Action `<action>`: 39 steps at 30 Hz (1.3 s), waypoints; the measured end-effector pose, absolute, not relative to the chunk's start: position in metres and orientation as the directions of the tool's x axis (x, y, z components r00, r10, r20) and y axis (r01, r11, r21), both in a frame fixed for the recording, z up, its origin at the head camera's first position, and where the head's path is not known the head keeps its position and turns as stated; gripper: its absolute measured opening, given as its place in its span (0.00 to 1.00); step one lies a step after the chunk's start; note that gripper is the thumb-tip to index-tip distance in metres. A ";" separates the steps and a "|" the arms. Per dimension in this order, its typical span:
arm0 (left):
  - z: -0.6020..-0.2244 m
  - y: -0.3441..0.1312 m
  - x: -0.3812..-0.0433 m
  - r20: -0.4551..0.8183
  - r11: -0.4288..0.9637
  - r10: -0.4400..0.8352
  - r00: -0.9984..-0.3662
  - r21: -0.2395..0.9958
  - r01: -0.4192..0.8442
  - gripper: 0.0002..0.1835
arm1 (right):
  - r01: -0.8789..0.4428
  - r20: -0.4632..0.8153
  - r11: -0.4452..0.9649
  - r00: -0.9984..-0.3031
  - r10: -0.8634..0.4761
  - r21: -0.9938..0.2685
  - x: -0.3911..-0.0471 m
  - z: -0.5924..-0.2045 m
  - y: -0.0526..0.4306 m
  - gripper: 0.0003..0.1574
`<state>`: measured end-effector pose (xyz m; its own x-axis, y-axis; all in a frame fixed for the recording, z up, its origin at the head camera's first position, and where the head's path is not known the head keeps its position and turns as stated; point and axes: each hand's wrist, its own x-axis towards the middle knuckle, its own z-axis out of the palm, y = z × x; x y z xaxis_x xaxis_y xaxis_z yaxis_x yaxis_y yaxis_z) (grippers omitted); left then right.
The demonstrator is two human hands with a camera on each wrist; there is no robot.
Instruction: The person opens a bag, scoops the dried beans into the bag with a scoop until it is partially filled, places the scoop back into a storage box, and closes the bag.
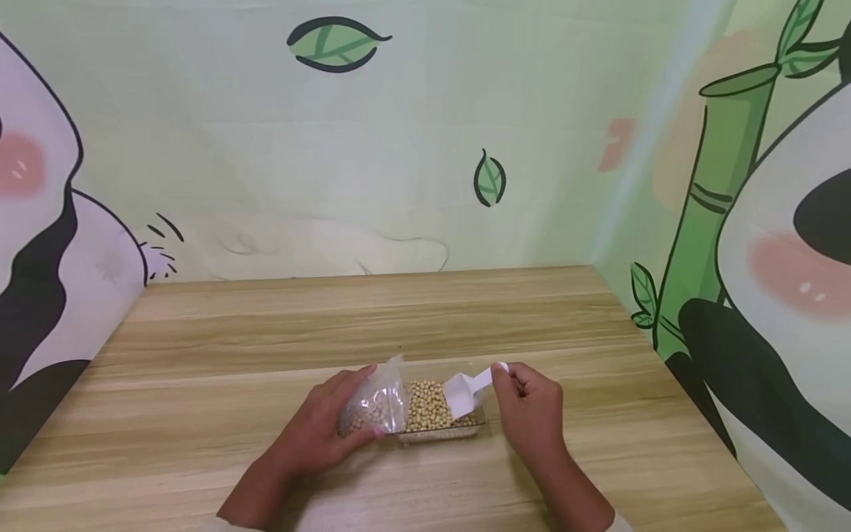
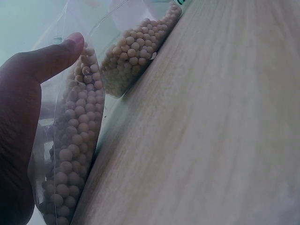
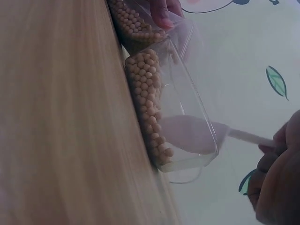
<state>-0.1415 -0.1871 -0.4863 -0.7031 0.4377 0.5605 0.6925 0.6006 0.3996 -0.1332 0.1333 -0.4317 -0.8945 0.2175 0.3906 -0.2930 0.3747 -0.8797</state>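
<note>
My left hand holds a clear plastic bag of round, pale yellow beans, fingers over its far side and thumb along the near side. In the left wrist view the bag stands on the table beneath the thumb. Against the bag's right side sits a clear rectangular box with similar beans in it. The handle of a white scoop is pinched by my right hand just right of the box. Its tilted bowl dips inside the box, close to the beans, as the right wrist view also shows.
Bag and box stand near the middle of a wood-grain table. Behind it hangs a pale green backdrop printed with leaves, bamboo and pandas, which also runs along both sides.
</note>
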 end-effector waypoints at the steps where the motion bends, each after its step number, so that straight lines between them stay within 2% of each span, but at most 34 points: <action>1: -0.486 -0.187 -0.141 0.561 0.603 0.437 -0.704 0.398 0.691 0.44 | -0.216 0.313 0.349 -0.916 0.250 -0.912 -0.134 -0.430 0.134 0.15; 3: -0.486 -0.187 -0.141 0.558 0.608 0.435 -0.707 0.397 0.687 0.44 | -0.081 0.169 0.291 -0.942 0.291 -0.953 -0.136 -0.429 0.136 0.18; 6: -0.486 -0.187 -0.140 0.553 0.613 0.433 -0.712 0.398 0.683 0.44 | 0.043 0.010 0.166 -0.952 0.305 -0.985 -0.141 -0.428 0.139 0.19; 11: -0.483 -0.186 -0.138 0.536 0.622 0.429 -0.728 0.409 0.668 0.45 | 0.192 -0.202 -0.068 -0.954 0.222 -0.979 -0.145 -0.429 0.143 0.19; 13: -0.484 -0.186 -0.139 0.532 0.626 0.429 -0.730 0.407 0.665 0.45 | 0.235 -0.252 -0.110 -0.950 0.185 -0.966 -0.146 -0.429 0.144 0.18; 16: -0.484 -0.186 -0.140 0.539 0.622 0.430 -0.724 0.404 0.671 0.45 | 0.272 -0.294 -0.162 -0.946 0.136 -0.949 -0.148 -0.431 0.146 0.16; 25: -0.492 -0.187 -0.143 0.613 0.600 0.425 -0.666 0.361 0.714 0.46 | 0.314 -0.336 -0.246 -0.941 0.052 -0.917 -0.150 -0.437 0.148 0.27; 39: -0.485 -0.186 -0.139 0.552 0.615 0.431 -0.714 0.400 0.680 0.45 | 0.370 -0.395 -0.384 -0.919 -0.016 -0.846 -0.154 -0.442 0.153 0.23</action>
